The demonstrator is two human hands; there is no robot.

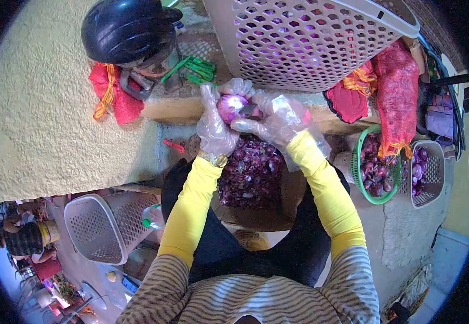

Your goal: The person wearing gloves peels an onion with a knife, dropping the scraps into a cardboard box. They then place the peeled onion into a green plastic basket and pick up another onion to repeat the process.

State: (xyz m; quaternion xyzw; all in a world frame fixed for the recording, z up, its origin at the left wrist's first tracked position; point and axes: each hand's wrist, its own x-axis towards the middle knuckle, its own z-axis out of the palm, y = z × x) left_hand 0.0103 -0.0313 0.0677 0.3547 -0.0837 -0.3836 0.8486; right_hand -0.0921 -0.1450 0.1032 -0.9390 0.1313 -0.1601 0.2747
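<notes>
A purple and white onion [231,108] is held by my left hand [216,121], which wears a clear plastic glove, its fingers wrapped round the onion. My right hand [280,120], gloved in the same way, is closed beside the onion's right side. Between its fingers is a small dark thing, too unclear to name. Below both hands, a box [294,200] between my legs holds many dark purple onion skins [250,173].
Beyond my hands stands a large perforated basket [304,48]. A black helmet [129,32] and green-handled tools [199,69] lie at the upper left. To the right are a green basket [356,173] of onions and a red net sack [396,92]. Another basket [96,229] stands at the left.
</notes>
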